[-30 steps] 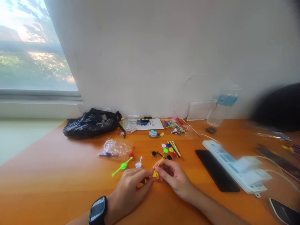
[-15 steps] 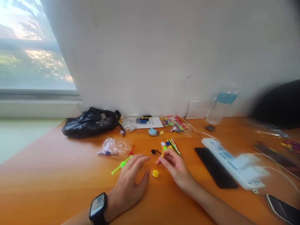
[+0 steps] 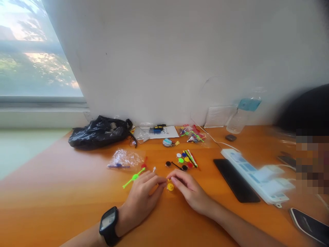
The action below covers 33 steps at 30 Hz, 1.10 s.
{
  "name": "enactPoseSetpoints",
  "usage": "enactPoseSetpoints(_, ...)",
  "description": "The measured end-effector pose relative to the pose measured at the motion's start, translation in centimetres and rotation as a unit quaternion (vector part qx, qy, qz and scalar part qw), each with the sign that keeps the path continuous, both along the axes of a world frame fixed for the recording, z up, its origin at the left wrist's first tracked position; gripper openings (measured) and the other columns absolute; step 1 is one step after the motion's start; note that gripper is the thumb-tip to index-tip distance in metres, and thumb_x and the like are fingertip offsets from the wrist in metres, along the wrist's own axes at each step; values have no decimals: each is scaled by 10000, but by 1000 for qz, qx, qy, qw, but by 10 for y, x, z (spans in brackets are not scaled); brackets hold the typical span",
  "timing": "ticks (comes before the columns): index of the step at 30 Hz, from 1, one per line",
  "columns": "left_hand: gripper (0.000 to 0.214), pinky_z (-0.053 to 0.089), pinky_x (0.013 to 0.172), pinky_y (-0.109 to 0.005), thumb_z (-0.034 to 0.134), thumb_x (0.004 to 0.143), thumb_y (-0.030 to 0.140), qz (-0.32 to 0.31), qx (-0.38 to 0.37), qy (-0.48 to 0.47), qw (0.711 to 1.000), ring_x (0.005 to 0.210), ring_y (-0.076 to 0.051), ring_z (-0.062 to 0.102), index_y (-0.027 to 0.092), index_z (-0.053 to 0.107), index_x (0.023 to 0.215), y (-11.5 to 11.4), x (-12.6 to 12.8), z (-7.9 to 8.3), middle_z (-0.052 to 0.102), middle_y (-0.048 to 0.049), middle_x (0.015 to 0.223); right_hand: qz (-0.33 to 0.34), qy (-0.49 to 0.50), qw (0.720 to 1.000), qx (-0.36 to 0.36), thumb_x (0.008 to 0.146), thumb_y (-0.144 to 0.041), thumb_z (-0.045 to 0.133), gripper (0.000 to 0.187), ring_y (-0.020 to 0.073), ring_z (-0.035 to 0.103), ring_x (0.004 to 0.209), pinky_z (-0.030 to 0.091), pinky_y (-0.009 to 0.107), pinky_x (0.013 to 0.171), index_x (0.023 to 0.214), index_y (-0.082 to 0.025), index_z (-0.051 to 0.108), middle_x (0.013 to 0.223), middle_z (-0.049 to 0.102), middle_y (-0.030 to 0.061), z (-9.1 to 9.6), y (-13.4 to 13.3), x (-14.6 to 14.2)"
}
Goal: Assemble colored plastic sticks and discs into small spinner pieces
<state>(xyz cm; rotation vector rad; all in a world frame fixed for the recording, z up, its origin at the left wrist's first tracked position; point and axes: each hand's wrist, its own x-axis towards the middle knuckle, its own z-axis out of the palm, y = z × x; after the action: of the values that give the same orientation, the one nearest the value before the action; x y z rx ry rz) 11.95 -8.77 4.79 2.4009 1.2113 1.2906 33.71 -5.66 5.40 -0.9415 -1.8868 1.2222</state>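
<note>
A small yellow disc [image 3: 170,186] lies on the orange table [image 3: 64,192] between my two hands. My left hand [image 3: 144,193], with a smartwatch [image 3: 109,221] on its wrist, pinches at the disc's left edge with thumb and forefinger. My right hand [image 3: 189,190] curls over the disc from the right, fingertips pressed together just above it; what they hold is hidden. A green stick with a disc [image 3: 133,177], a red stick [image 3: 144,164] and a white piece [image 3: 154,169] lie just beyond my left hand. A pile of coloured discs and sticks [image 3: 186,159] sits beyond my right hand.
A clear bag with a blue piece [image 3: 123,160], a black plastic bag [image 3: 100,132] and more small packets [image 3: 194,135] lie toward the wall. To the right are a black phone [image 3: 236,180], a white power strip [image 3: 253,176], a water bottle [image 3: 241,118] and another phone [image 3: 308,226].
A second ago both hands held the yellow disc and a yellow stick. The disc was left on the table, my right hand reached to the pile, and now both hands are back at the disc.
</note>
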Motion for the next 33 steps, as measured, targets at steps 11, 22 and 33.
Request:
enactPoseSetpoints(11, 152, 477, 679, -255, 544, 1001, 154, 22, -18, 0, 1000, 772, -160, 657, 238, 670, 1012, -2, 2, 0, 708, -12, 859, -64, 9, 998, 20, 1025, -391, 600, 195, 232, 664, 1034, 544, 363, 924, 1127, -231, 645, 1114, 687, 71, -7, 3, 0)
enactPoseSetpoints(22, 185, 438, 661, -276, 518, 1016, 165, 19, -14, 42, 999, 737, -173, 601, 234, 671, 939, 2, 0, -1, 675, -27, 833, -82, -22, 996, 21, 1024, -347, 555, 206, 237, 647, 1054, 527, 355, 898, 1175, -234, 639, 1124, 677, 70, -13, 8, 4)
enactPoseSetpoints(33, 243, 417, 709, -339, 490, 1021, 123, -39, 5, 134, 990, 824, -218, 553, 223, 706, 973, -1, 4, 2, 660, -57, 835, -82, -127, 988, 30, 957, -223, 564, 153, 175, 627, 761, 484, 280, 697, 1087, -208, 644, 901, 667, 23, -13, 9, 7)
